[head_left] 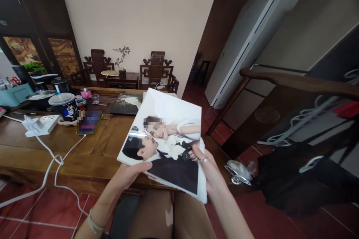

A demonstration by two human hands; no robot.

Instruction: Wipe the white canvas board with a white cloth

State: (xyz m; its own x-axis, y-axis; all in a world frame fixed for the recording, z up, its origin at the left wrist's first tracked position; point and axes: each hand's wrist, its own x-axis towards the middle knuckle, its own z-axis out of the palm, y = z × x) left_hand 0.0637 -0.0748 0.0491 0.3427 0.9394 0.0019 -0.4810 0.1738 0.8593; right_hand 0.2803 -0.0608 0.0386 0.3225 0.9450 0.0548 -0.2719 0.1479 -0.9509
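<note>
My left hand [130, 173] supports the lower left corner of the photo print [165, 138] from beneath, thumb on its edge. My right hand [206, 166], a ring on one finger, pinches the right edge, fingers closed on it. The print sits tilted above my knees, just in front of the table's near edge; more sheets appear stacked under it, though I cannot count them.

Risk: the grip is at two edges only. If either hand slackens, the lower sheets could slide out toward the red tile floor [33, 209]. A tight pinch could crease the glossy face.

The wooden table [92, 153] carries a power strip [42, 124] with white cables trailing off the edge, a lidded cup [65, 106] and a dark album [126, 104]. Beyond stand two carved chairs [155, 69] against a plain wall.
</note>
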